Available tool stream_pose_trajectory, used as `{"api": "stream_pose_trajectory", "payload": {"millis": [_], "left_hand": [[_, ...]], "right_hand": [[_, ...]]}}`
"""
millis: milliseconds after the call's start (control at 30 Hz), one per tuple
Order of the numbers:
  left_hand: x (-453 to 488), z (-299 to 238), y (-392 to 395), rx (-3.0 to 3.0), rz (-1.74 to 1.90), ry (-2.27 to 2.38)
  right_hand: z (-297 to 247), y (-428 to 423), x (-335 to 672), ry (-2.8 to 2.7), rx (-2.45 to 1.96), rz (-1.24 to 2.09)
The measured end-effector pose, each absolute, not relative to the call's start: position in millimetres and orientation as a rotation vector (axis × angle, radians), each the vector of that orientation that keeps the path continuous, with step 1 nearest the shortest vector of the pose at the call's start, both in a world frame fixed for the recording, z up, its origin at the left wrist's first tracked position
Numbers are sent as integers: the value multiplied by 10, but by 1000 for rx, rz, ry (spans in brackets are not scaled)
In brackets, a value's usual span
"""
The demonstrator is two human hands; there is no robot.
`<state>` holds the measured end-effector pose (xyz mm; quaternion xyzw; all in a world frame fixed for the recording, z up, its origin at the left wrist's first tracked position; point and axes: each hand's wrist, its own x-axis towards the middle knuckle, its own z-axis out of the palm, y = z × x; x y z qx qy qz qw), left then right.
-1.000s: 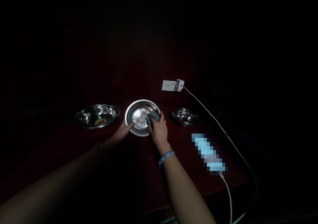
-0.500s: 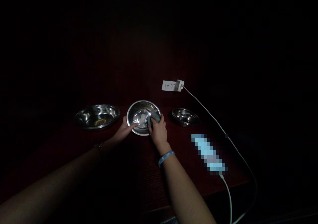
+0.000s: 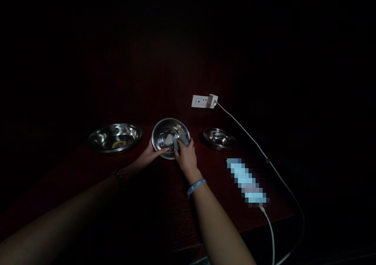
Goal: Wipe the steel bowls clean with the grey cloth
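A shiny steel bowl (image 3: pixel 161 133) is tilted toward me over the dark red table. My left hand (image 3: pixel 151 154) grips its lower left rim, thumb over the inside and the other fingers hidden behind. Inside the bowl's right side, my right hand (image 3: pixel 187 157) is closed on a grey cloth (image 3: pixel 182 139), pressing it to the inner wall. A pale patch, perhaps a label or a reflection, shows on the bowl's bottom. On my right wrist is a blue band (image 3: pixel 196 187).
To the left lies a wide steel basin (image 3: pixel 101 139) with a yellow-and-red label. A smaller steel bowl (image 3: pixel 219 143) sits right. A pixelated phone-like object (image 3: pixel 246 180) lies nearer, its white cable (image 3: pixel 249 133) running toward a charger (image 3: pixel 212 100) in the wall socket (image 3: pixel 199 101).
The bowl has turned and shifted slightly right, its pale patch now slanted. My left hand has moved a little right with it; the right hand with the cloth stays nearly in place.
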<state>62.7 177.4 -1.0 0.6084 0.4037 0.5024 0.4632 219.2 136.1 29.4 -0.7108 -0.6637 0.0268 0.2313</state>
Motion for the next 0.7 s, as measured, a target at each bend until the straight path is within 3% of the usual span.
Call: {"api": "stream_pose_trajectory", "payload": {"millis": [700], "left_hand": [[580, -171, 1996, 1316, 1311, 1086]], "right_hand": [[208, 1430, 2214, -1981, -1728, -255]]}}
